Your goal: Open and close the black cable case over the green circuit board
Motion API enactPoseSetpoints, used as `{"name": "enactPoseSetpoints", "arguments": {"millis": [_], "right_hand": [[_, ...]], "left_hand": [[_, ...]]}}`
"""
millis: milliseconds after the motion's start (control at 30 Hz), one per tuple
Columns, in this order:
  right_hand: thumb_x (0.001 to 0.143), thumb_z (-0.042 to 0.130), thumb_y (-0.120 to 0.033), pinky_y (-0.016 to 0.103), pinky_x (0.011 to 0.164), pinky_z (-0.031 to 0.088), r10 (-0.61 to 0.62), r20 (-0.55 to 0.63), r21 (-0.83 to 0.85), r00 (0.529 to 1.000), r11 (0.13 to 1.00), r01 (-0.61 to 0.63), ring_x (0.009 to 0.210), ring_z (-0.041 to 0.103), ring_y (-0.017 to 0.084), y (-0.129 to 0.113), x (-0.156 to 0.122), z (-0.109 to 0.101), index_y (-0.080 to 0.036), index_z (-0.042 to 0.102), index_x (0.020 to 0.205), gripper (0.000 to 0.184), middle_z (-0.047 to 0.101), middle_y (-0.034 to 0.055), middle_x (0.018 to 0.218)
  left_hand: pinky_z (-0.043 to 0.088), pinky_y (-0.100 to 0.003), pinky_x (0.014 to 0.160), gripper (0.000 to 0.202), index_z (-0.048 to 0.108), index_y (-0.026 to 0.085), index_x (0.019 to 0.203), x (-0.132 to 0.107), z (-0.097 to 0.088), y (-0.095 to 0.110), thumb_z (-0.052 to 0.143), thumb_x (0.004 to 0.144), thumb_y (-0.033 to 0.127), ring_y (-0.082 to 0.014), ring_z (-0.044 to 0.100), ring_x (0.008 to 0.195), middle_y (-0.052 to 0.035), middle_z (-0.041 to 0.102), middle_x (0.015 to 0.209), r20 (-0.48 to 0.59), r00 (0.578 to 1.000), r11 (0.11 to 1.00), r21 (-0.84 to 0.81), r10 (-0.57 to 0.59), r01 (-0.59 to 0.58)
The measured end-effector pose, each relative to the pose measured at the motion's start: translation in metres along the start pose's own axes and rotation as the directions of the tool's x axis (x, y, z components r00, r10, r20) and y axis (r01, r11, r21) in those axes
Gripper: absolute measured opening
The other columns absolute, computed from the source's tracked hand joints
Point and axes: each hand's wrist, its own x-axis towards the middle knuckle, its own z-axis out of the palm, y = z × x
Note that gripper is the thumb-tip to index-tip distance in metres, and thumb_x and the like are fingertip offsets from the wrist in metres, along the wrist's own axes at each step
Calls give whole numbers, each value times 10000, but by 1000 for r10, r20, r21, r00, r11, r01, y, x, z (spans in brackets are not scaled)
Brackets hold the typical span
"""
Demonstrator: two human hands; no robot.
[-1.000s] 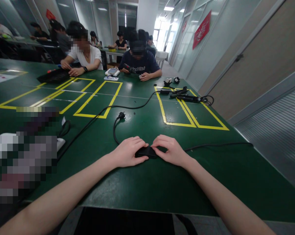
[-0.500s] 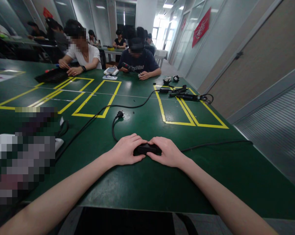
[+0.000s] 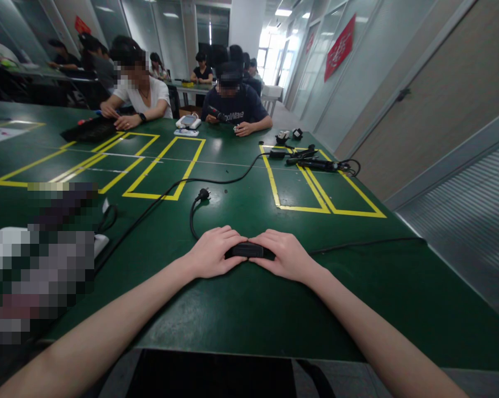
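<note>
A small black power adapter point(image 3: 245, 251) lies on the green table point(image 3: 249, 309), close to the near edge. My left hand point(image 3: 214, 251) grips its left end with curled fingers. My right hand point(image 3: 286, 255) grips its right end the same way. Most of the block is covered by my fingers. One black cord point(image 3: 191, 215) curves from the left end to a loose plug point(image 3: 203, 194). Another thin cord point(image 3: 365, 243) runs off to the right along the table.
Yellow tape rectangles point(image 3: 166, 166) mark the table top. A long black cable point(image 3: 216, 181) crosses the middle. More black adapters and cords point(image 3: 315, 162) lie at the far right. Two seated people point(image 3: 232, 105) work at the far side, others behind. A blurred patch point(image 3: 37, 265) sits at my left.
Both hands have drawn closer together over the adapter and moved it slightly away from me. The fingers now cover more of it.
</note>
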Motion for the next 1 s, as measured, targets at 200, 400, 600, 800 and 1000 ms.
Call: {"name": "enactPoseSetpoints", "arguments": {"millis": [200,400,600,800,1000], "right_hand": [[935,700,-291,427,867,600,-3,-126,105,992,994,16,985,713,266,4,-2,6,-233,714,1179,252,760,109,1078],[926,702,-276,424,861,609,0,-154,117,988,993,18,979,718,260,1,-2,7,-237,723,1152,230,763,101,1066],[920,705,-257,399,798,611,-12,-190,157,982,987,42,914,710,245,0,-1,9,-215,722,1123,208,749,98,1001],[902,742,-256,399,882,604,42,-207,222,978,975,5,981,716,249,1,-2,11,-217,722,1116,218,744,99,1076],[897,750,-242,371,834,595,67,-205,237,977,971,-17,921,712,227,-2,-2,9,-211,710,1069,180,737,84,1024]], "left_hand": [[529,-402,921,340,679,189,1237,0,2,-5,634,965,387,-253,678,1001,-94,745,1103,-38,999,1000,22,-9,10],[566,-377,916,289,702,197,1215,-2,2,-5,639,972,342,-234,729,981,-88,775,1115,-108,993,995,-89,38,-48],[578,-380,919,304,703,187,1228,-4,6,-6,654,964,330,-239,746,975,-91,782,1102,-113,993,994,-105,22,-34],[592,-322,854,350,692,180,1274,-7,8,-7,674,955,323,-231,764,938,-92,787,1093,-110,994,989,-145,-20,4],[588,-320,915,427,659,201,1341,-7,9,-6,707,927,293,-232,761,1028,-83,773,1197,-133,991,983,-183,-32,7]]}}
